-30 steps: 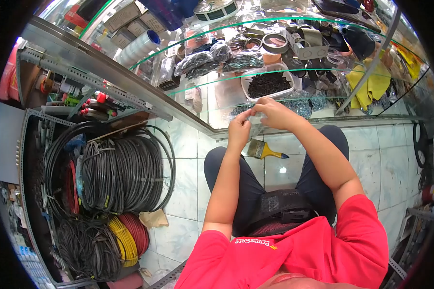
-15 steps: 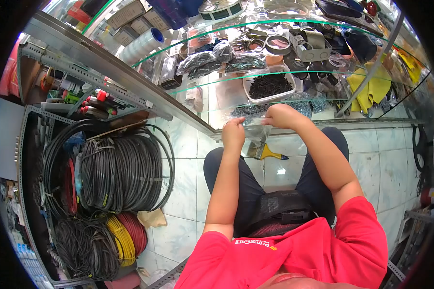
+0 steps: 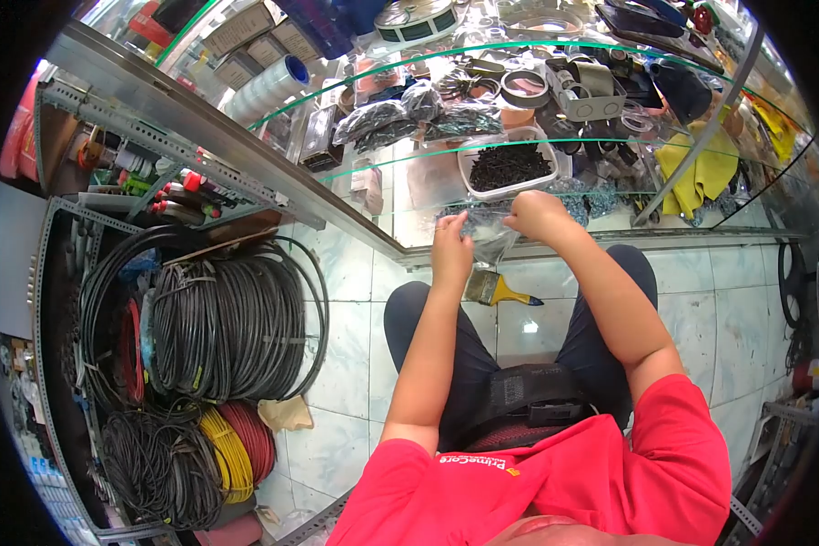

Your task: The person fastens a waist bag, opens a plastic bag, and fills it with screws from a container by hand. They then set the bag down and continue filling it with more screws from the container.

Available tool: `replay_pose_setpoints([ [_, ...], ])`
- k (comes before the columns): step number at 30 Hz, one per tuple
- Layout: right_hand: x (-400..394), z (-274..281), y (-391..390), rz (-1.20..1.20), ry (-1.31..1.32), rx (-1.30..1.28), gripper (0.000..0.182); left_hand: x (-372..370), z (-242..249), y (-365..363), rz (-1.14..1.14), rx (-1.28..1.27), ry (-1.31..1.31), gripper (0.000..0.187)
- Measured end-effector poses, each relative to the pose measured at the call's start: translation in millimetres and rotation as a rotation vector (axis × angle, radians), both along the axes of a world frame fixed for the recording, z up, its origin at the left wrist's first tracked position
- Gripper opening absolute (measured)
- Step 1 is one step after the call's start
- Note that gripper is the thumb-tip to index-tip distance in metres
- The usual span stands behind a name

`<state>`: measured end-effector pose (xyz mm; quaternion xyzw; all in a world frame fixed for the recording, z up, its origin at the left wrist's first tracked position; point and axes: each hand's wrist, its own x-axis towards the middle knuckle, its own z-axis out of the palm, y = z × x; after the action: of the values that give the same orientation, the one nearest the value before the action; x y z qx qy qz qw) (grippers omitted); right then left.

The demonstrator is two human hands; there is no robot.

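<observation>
A clear plastic bag (image 3: pixel 490 238) hangs between my hands at the front edge of the glass case. My left hand (image 3: pixel 452 244) pinches its left side, fingers pointing up. On the right, my right hand (image 3: pixel 535 217) is closed on the bag's other upper side. Just beyond them, a white tub (image 3: pixel 511 189) of small black pieces sits on the shelf, with bluish plastic packets (image 3: pixel 578 206) beside it. A brush with a yellow handle (image 3: pixel 510 292) lies on the floor below the bag, between my knees.
Coiled black cable (image 3: pixel 232 328) fills a rack at the left, with yellow cable (image 3: pixel 226 453) and red cable below. The case's metal frame (image 3: pixel 237 141) runs diagonally at the upper left. A yellow cloth (image 3: pixel 701 168) lies inside the case at the right.
My hands have moved slightly apart. The bag is spread wider between them and uncovers more of the brush on the floor.
</observation>
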<state>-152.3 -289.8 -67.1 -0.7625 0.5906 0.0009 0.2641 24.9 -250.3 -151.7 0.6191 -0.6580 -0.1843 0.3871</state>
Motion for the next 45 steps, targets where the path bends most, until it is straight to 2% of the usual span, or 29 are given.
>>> replay_pose_setpoints([
  [1, -5.1, -1.6, -2.9, 0.0, 0.0, 0.0, 0.024, -2.0, 5.2, 1.0, 0.0, 0.0, 0.0, 0.04],
  [3, -17.4, -7.5, -10.2, 0.055, -0.215, -0.05, 0.018, -4.7, 15.2, 3.5, -0.07, 0.045, 0.137, 0.042],
  [4, -21.1, -8.9, -18.7, 0.06, -0.213, -0.05, 0.018, -4.7, 13.8, 2.9, -0.066, 0.043, 0.138, 0.042],
  [6, -26.5, -10.6, -42.2, -0.011, -0.435, -0.24, 0.013, -5.7, 9.6, 1.3, -0.083, 0.045, 0.143, 0.042],
  [7, -27.3, -14.9, -54.3, -0.01, -0.436, -0.24, 0.013, -6.1, 9.7, 1.5, -0.082, 0.045, 0.142, 0.042],
  [9, -26.4, -27.9, -74.5, -0.094, -0.378, -0.558, 0.015, -6.5, 11.5, 1.9, -0.079, 0.038, 0.13, 0.041],
  [12, -27.0, -40.4, -87.0, -0.085, -0.271, -0.59, 0.017, -3.8, 11.2, 1.0, -0.064, 0.045, 0.137, 0.041],
  [23, -11.4, -56.8, -97.0, -0.089, -0.233, -0.615, 0.009, 1.7, 18.9, 4.1, -0.054, 0.107, 0.161, 0.042],
  [25, -5.0, -56.3, -100.5, -0.146, -0.318, -0.797, 0.005, 0.1, 19.1, 3.6, -0.062, 0.094, 0.165, 0.042],
  [29, 0.4, -59.0, -101.9, -0.091, -0.311, -0.809, 0.002, 0.2, 19.5, 3.1, -0.064, 0.114, 0.183, 0.041],
  [32, 1.1, -61.4, -99.0, -0.06, -0.373, -0.693, 0.003, 1.1, 20.8, 4.0, -0.074, 0.111, 0.184, 0.041],
  [35, 0.8, -61.0, -101.3, -0.039, -0.305, -0.678, 0.005, 1.8, 20.3, 3.4, -0.074, 0.097, 0.178, 0.042],
  [38, 0.6, -57.0, -100.4, -0.072, -0.4, -0.665, 0.008, 3.3, 18.0, 2.6, -0.071, 0.093, 0.181, 0.042],
  [40, -3.1, -46.9, -99.6, -0.024, -0.493, -0.822, 0.012, 3.7, 17.7, 2.8, -0.07, 0.094, 0.185, 0.042],
  [41, -3.8, -34.4, -93.7, -0.024, -0.492, -0.823, 0.012, 3.6, 18.4, 3.1, -0.067, 0.101, 0.203, 0.043],
  [43, -4.4, -13.4, -77.1, -0.02, -0.599, -0.563, 0.014, 3.0, 19.0, 3.1, -0.064, 0.108, 0.222, 0.043],
  [44, -4.2, -9.6, -71.6, -0.021, -0.598, -0.564, 0.014, 2.8, 18.8, 2.7, -0.069, 0.112, 0.214, 0.044],
  [45, -4.2, -6.9, -66.9, 0.063, -0.733, -0.314, 0.013, 2.3, 18.7, 2.1, -0.073, 0.115, 0.205, 0.044],
])
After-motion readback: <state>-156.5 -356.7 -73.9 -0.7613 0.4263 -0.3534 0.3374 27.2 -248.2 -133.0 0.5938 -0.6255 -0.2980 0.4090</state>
